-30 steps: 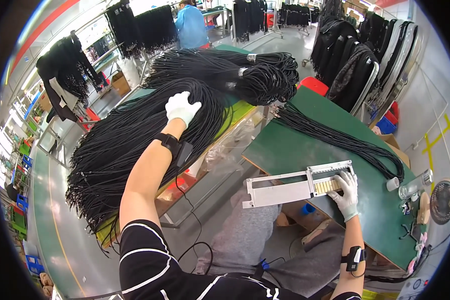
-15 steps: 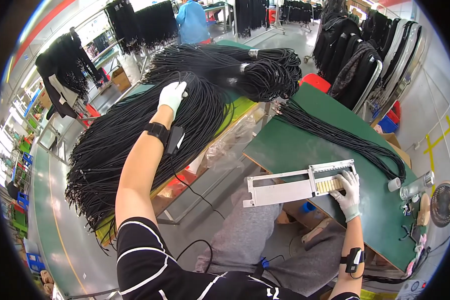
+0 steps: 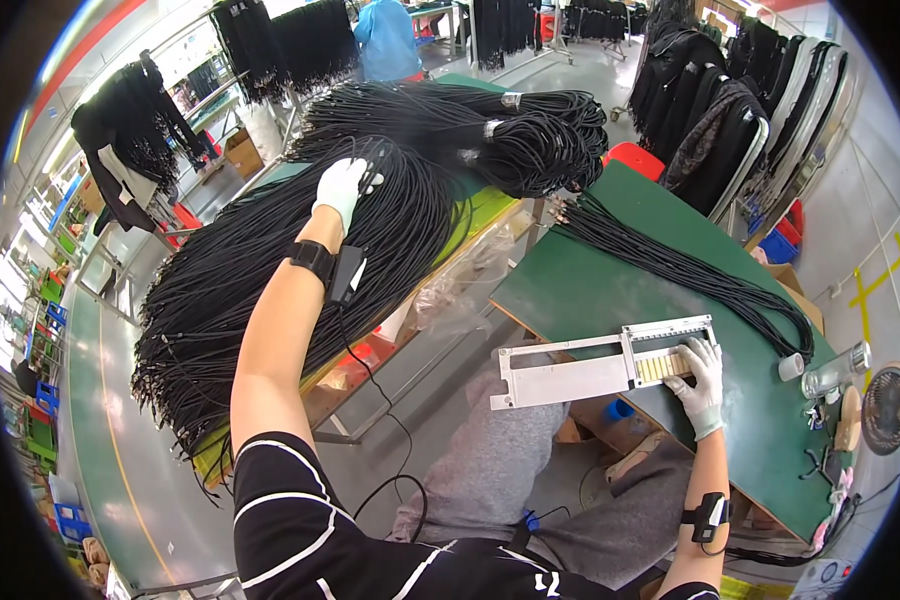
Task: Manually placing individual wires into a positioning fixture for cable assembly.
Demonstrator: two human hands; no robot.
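Observation:
A large heap of long black cables spreads over the table at the left. My left hand, in a white glove, reaches to the far part of this heap with its fingers curled around some cables; how many I cannot tell. At the right, my gloved right hand grips one end of a pale metal frame. That frame has long slots and a row of cream-coloured pieces beside my fingers. It is held over the near-left edge of the green table, partly above my lap.
Coiled cable bundles lie behind the heap, and another bundle lies along the green table. A clear jar and a small fan stand at the right. Beyond are a red stool, loaded racks and a person in blue.
My left hand has shifted slightly on the cable heap, its fingers still curled. The metal frame and my right hand appear slightly further right, along with a small shift of the whole view.

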